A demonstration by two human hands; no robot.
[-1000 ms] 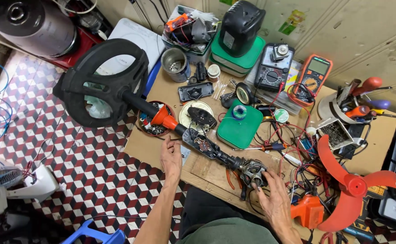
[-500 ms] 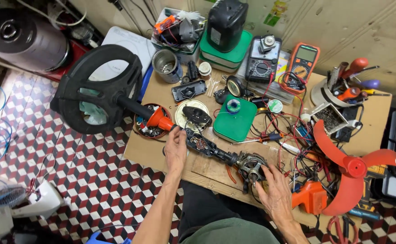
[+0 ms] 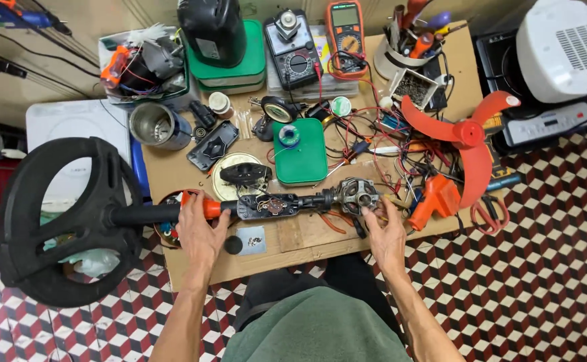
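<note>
Clearly the work is mid-teardown: the stand fan (image 3: 193, 209) lies on its side across the cardboard-topped bench (image 3: 307, 245), already stripped of its guards and blade. The left hand (image 3: 199, 231) is wrapped around the orange collar (image 3: 206, 206) of the pole, fingers curled over the top and thumb underneath, clamping it. Just beyond those fingertips, toward the middle of the bench, the opened switch housing (image 3: 266, 206) shows its wiring, cover off. The right hand (image 3: 386, 231) rests at the far end, its fingers slightly spread and pinching the bare motor (image 3: 357, 196), whose metal core and windings are exposed. Left of the left hand's knuckles, the pole runs into the round black base (image 3: 65, 221), which hangs off the bench edge over the tiled floor.

What looks done: the red fan blade (image 3: 467, 144) is removed and lies well beyond the right hand's fingers, among loose wires; a black cover plate (image 3: 213, 145) and a dark oval part (image 3: 245, 174) sit above the left fingers. Below the left thumb, a small black cap (image 3: 233, 245) and a little bag of small parts (image 3: 253, 239) lie near each other.

What seems left, judging from this: the motor is still joined to the neck, and the base is still on the pole. Two multimeters (image 3: 320, 40) wait at the back, well away from either hand
</note>
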